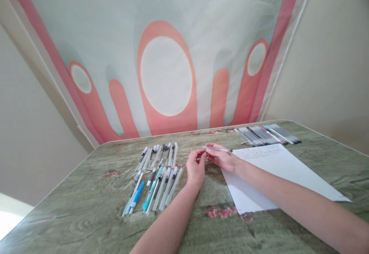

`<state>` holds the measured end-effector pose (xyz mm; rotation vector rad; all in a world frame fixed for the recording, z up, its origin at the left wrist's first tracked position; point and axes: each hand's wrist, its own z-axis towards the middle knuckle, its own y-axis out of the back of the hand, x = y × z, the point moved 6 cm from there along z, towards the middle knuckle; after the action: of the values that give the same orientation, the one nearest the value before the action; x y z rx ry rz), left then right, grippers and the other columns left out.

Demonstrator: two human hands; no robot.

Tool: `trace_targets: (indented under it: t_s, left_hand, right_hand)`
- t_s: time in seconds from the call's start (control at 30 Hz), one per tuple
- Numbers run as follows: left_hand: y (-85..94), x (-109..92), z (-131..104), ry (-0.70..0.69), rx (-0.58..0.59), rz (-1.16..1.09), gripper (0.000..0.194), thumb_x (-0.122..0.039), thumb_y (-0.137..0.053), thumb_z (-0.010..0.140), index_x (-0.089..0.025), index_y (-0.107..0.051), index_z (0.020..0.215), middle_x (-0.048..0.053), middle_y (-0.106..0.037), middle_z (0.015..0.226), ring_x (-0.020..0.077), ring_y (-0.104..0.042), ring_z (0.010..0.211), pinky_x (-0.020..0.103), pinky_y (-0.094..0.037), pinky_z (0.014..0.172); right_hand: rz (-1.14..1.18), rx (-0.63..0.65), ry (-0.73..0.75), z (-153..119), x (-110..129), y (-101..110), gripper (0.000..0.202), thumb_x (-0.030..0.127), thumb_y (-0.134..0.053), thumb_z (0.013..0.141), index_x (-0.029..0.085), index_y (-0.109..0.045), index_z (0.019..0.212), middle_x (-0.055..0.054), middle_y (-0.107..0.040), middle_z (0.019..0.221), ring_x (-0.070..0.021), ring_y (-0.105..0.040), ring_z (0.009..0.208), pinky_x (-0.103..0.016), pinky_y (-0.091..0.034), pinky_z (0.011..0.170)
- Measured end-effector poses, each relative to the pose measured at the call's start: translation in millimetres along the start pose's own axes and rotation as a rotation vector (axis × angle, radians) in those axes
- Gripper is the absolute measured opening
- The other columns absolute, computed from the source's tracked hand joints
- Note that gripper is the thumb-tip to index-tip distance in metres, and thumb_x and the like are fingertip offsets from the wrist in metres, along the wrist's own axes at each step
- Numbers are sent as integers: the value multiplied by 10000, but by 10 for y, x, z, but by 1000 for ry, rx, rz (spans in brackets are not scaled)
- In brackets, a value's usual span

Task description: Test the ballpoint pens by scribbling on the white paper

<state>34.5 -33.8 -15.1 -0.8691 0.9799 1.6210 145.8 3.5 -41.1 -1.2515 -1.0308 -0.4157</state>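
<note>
A slim clear pen (221,149) with a dark end lies across the fingers of my right hand (220,157), which grips it above the table. My left hand (196,167) is pinched close beside the right fingertips; whatever it holds is too small to make out. Under my right forearm lies a large white sheet (282,177) with faint handwriting along its top. To the left of my hands are two groups of pens: clear ones with black parts (158,156) farther back, and a nearer group with a blue pen (137,196) and a teal pen (149,198).
A row of thin pens or refills (268,135) lies at the back right of the wood-patterned table (86,208). Behind the table hangs a grey cloth (167,0) with coral shapes and white ovals. Plain walls stand on both sides.
</note>
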Motion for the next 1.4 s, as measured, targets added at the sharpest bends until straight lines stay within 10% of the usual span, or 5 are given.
trace_targets:
  t_s: [1.4]
  left_hand:
    - [23,201,54,130,-62,-79,223,-364,-562,743,-168,-613,836,53,-619,803,148,-552,749,243,-429,645]
  right_hand:
    - [-35,-98,105,-67,-57,6,331,206,-751,588,203,-532,836,50,-610,688,-51,-509,554,-178,-370,522]
